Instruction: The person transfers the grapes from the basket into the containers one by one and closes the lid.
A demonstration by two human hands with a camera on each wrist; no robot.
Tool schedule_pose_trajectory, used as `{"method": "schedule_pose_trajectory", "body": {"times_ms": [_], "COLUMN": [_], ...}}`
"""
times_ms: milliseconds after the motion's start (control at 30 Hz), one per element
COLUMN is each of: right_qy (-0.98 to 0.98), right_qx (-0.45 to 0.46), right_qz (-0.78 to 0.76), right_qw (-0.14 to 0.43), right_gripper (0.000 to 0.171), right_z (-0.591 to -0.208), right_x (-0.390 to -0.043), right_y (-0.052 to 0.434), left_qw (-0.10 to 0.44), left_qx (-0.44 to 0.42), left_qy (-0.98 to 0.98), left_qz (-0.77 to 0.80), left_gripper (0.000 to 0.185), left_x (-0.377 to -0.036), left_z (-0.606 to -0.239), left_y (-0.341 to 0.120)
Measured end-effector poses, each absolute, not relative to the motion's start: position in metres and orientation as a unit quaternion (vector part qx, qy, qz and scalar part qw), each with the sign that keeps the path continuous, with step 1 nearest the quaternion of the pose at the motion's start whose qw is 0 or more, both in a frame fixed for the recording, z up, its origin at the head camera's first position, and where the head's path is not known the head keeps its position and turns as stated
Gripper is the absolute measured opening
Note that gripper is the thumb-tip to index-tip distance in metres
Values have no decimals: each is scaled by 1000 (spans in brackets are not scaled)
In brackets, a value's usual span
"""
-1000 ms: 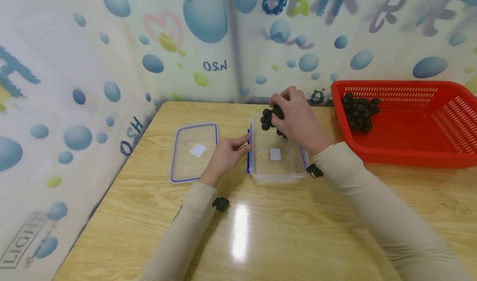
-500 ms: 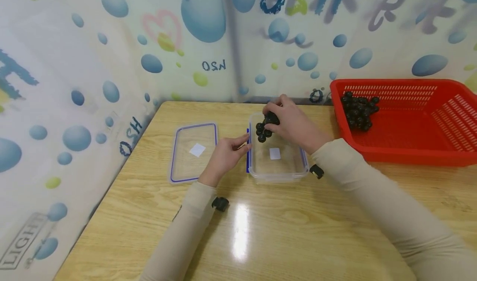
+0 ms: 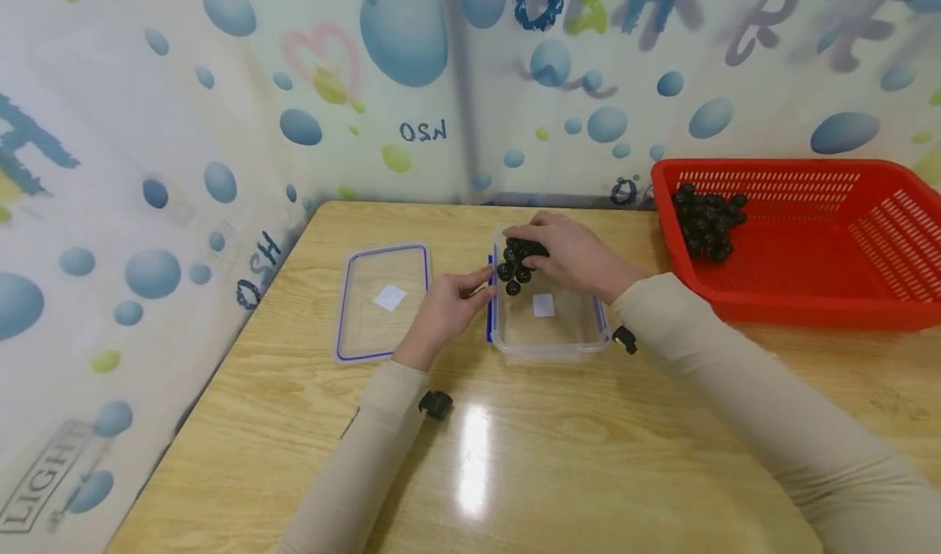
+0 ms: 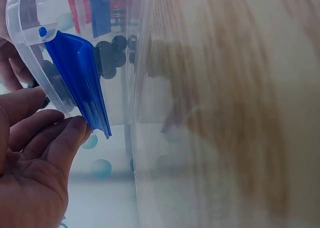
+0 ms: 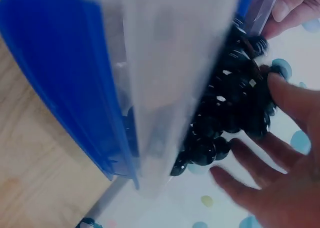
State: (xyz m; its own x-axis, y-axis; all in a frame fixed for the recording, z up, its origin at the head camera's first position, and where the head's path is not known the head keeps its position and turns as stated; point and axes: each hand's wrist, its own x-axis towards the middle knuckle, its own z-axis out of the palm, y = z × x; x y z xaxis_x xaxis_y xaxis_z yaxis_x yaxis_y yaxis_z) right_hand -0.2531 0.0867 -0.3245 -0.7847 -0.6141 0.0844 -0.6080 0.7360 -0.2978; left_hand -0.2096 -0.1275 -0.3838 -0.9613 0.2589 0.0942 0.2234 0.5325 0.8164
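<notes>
In the head view, a bunch of dark grapes (image 3: 514, 266) hangs in the left half of a clear plastic food container (image 3: 547, 347). My right hand (image 3: 577, 256) holds the bunch from above. In the right wrist view, its thumb (image 5: 290, 95) lies on the grapes and other fingers curl beneath them. My left hand (image 3: 447, 309) grips the container's left side at the rim. In the left wrist view, its fingertips (image 4: 77, 124) touch the blue side latch (image 4: 82, 83), which hangs down. Grapes show through the clear wall.
A clear lid (image 3: 382, 350) with a blue seal lies left of the container. On the right stands a red plastic basket (image 3: 816, 301), with another dark grape bunch (image 3: 709, 223) at its left end. A patterned wall sheet (image 3: 331, 129) bounds the wooden table behind and at left.
My right hand has moved down and slightly left, lowering the grapes from above the container into its left part. My left hand stays at the container's side.
</notes>
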Motion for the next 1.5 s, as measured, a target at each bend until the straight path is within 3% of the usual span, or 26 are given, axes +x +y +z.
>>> {"method": "schedule_pose_trajectory", "body": {"times_ms": [233, 533, 1500], "right_qy": [916, 934, 918], "right_qx": [-377, -329, -361], "right_qz": [-131, -138, -162], "right_qw": [43, 24, 22], "right_gripper": [47, 42, 43], "right_z": [-330, -336, -350], "right_x": [-254, -258, -260], "right_y": [91, 107, 110], "left_qw": [18, 14, 42], "left_qx": [144, 143, 130], "left_qy": [892, 890, 879], "left_qz": [428, 432, 457], "left_gripper": [37, 35, 38], "left_x": [-210, -208, -206], "left_z": [-379, -379, -380], "left_y": [-123, -122, -121]}}
